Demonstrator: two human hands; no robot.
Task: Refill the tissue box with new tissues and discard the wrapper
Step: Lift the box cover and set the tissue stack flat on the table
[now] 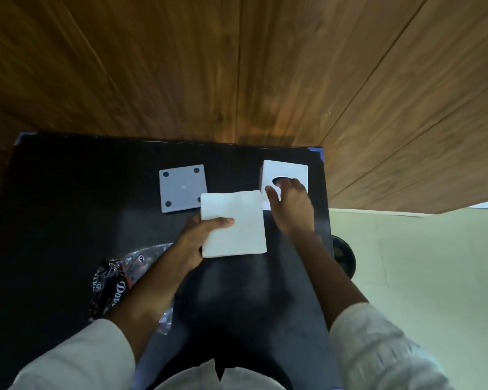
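My left hand (197,237) grips a white stack of tissues (234,223) by its left edge, thumb on top, above the black table (68,206). My right hand (292,206) rests on the white cube tissue box (276,170) at the back right, thumb on its left side and fingers over its round dark opening; whether it grips the box is unclear. The box's grey bottom lid (182,188), with dark round feet, lies flat to the left of the box. The crumpled clear-and-black wrapper (119,280) lies at the front left, partly under my left forearm.
A wood-panelled wall (237,66) rises right behind the table. The table's right edge runs just past the box, with a pale floor (420,263) and a dark round object (344,256) beyond it.
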